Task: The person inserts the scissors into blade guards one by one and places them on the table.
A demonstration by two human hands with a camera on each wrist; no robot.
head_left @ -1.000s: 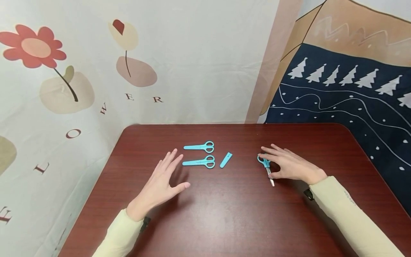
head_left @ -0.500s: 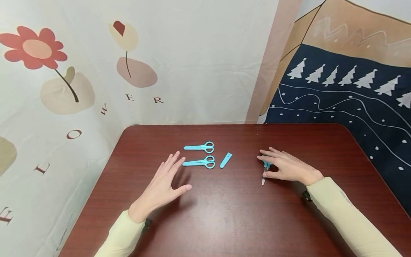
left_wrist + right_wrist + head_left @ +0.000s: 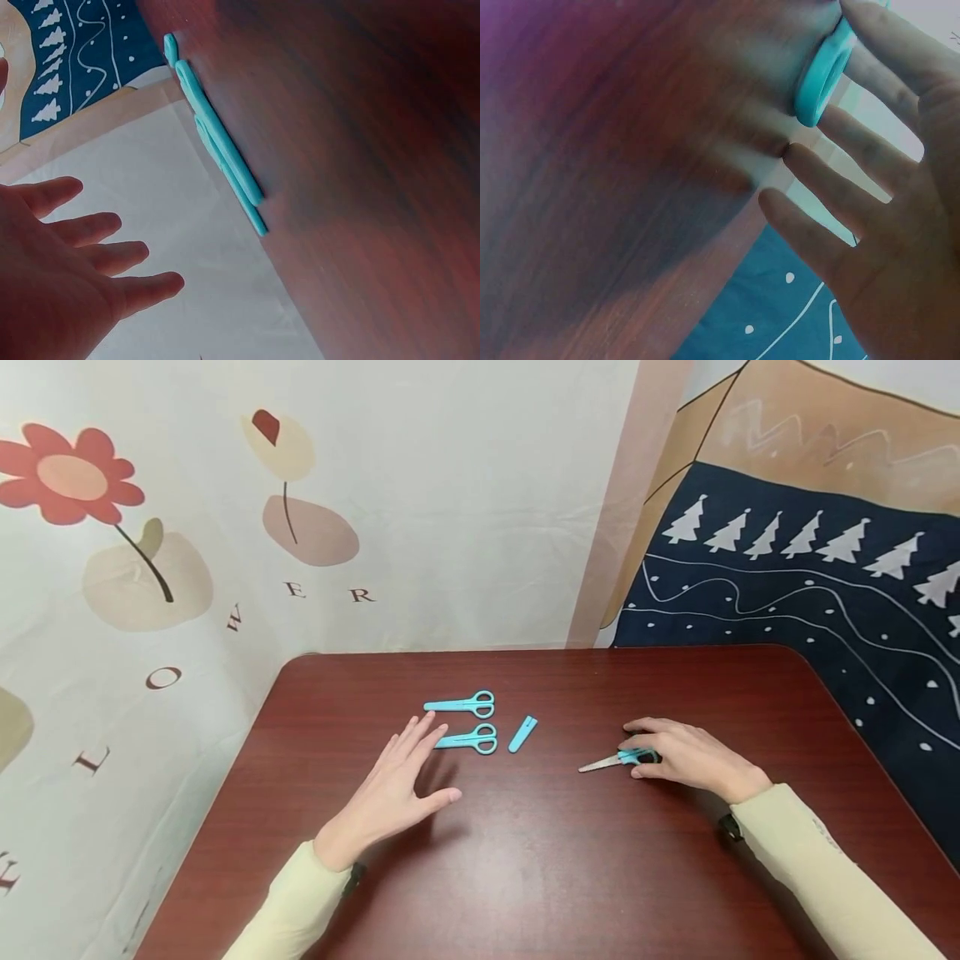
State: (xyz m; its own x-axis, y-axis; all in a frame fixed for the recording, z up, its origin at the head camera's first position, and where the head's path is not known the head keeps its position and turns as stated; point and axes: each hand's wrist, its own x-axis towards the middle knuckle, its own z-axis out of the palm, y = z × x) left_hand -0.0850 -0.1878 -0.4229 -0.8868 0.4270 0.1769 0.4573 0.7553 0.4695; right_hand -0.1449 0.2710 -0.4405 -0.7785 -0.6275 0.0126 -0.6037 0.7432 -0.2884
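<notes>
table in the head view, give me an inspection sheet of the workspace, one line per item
Surface: red-brown wood-grain table, glare toward the near side.
Job's things: bare scissors, blades uncovered; far covered scissors; near covered scissors; loose cover beside them. All have light-blue parts.
Clutter: nothing seen.
Hands: right hand pinches the bare scissors by the handle; left hand has fingers straight, holding nothing.
Cables: nothing seen.
Surroundings: pale flower backdrop; dark panel with white trees.

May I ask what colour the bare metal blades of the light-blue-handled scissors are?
Silvery grey; the metal blades show best in the head view.
</notes>
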